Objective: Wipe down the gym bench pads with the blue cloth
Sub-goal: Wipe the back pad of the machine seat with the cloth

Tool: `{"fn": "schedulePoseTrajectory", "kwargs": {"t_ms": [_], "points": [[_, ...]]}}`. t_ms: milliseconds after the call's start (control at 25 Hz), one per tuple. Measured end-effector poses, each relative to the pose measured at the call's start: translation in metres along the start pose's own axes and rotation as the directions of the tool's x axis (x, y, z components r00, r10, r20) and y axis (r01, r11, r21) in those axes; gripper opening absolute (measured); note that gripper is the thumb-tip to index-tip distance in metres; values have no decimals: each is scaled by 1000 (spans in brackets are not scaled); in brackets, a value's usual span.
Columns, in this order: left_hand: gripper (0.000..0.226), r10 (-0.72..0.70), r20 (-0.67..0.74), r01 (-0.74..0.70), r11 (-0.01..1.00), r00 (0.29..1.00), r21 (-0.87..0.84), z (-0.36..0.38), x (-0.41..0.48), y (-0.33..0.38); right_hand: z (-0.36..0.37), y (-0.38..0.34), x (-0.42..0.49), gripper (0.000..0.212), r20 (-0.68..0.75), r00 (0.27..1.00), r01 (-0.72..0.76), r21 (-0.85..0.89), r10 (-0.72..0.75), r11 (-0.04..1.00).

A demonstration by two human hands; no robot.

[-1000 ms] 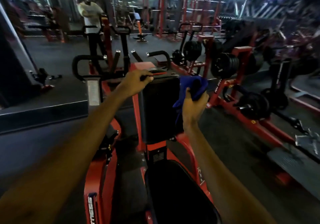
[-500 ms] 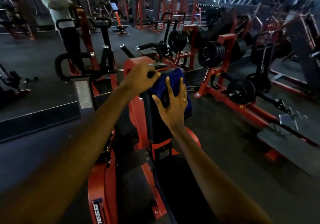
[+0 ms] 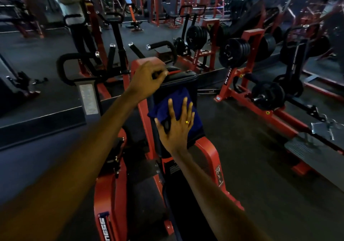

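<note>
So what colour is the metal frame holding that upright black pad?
Red: the painted metal frame under the upright black pad, best in the head view.

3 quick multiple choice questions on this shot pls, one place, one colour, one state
1. Where is the blue cloth?
A) on the floor
B) against the upright pad, under the right hand
C) draped over a handle

2. What colour is the machine frame?
A) red
B) green
C) white

3. How are the right hand's fingers?
A) curled in a fist
B) pinching a corner
C) spread straight on the cloth

Answers: 1 B, the hand presses it to the pad; 2 A, the frame beside the pad shows red; 3 C, the fingers lie straight and apart.
</note>
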State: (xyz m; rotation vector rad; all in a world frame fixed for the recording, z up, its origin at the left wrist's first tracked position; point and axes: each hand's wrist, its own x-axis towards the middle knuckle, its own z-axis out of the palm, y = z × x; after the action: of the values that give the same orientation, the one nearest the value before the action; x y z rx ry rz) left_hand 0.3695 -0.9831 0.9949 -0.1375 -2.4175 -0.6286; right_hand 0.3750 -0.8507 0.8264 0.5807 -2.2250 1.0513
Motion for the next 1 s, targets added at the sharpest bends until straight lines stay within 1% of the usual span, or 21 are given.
{"fn": "schedulePoseTrajectory", "kwargs": {"t_ms": [120,200,320,400,440,480,560,640,720,760,840,920,1000], "points": [[23,-94,6,94,996,996,8,7,1,-3,-3,5,21,84,-9,997,76,-10,-76,997],[26,-131,5,131,991,991,-2,9,2,-4,-15,-4,52,81,-29,996,83,14,-82,996],[29,-157,1,157,986,988,-53,11,1,-6,-29,-10,86,75,-93,995,28,101,-19,994],[34,-185,7,185,981,983,-55,12,-1,-7,-23,-7,75,73,-109,994,-4,129,18,992],[36,-196,4,196,979,981,-47,12,-2,-6,-17,-3,60,72,-100,995,6,126,6,992],[40,-204,-4,204,978,979,-42,12,-2,-5,-10,3,40,74,-76,997,43,105,-35,994],[46,-205,-12,204,978,979,-43,12,-2,-2,1,16,13,79,-9,989,151,38,-151,988],[43,-189,-12,189,982,982,-11,10,-1,-1,0,18,26,83,6,986,167,21,-167,986],[36,-158,-6,158,987,987,40,10,-1,-2,-15,9,55,80,-27,991,134,33,-133,990],[37,-125,-1,125,989,992,74,10,0,-1,-22,5,71,76,-55,992,113,61,-110,992],[47,-41,2,40,985,999,167,14,2,2,-33,3,97,70,-94,995,51,168,-35,984],[50,23,-17,-19,973,1000,231,19,3,7,-36,6,98,68,-106,993,-29,251,57,968],[46,30,-59,-13,965,998,262,24,2,8,-30,18,83,69,-94,980,-130,364,175,922]]}}
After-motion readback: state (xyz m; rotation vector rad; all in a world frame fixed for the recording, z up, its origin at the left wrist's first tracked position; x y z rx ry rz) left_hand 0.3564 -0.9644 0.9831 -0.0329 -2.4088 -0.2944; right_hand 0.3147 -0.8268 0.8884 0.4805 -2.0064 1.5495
